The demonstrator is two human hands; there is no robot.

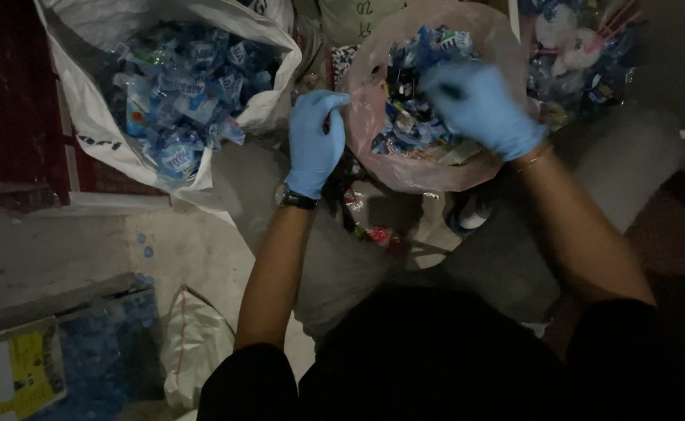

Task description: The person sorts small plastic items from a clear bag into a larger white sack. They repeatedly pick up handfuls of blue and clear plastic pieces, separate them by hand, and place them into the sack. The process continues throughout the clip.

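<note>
Two gloved hands worked over a pink plastic bag (405, 168) at centre frame; lighting poor, some blur.

Far left: a big white sack (93, 117) stood open, full of crushed blue-labelled bottles (182, 97). Its near rim sat just beside my left hand (313, 140). Lower left, on the concrete floor (54, 249), a bin of blue caps (97, 359) and a small white bag (194, 347), well apart from the work.

Left hand, blue glove, was curled shut on the pink bag's rim, holding the mouth open; a dark watch (298, 200) at the wrist. Right hand (479, 105), also gloved, was down inside the bag among mixed wrappers and labels (412, 117). It was motion-blurred, so I could not tell whether its fingers were spread or pinching something.

To do this well, I judged the left grip should keep the rim taut and high, so the thin film did not fold over the reaching hand, and the right hand should lift pieces straight up rather than drag them across the edge.

Right: another clear bag of mixed plastics (584, 54) pressed close against the pink one. Little free room either side; the open space was toward my knees.
</note>
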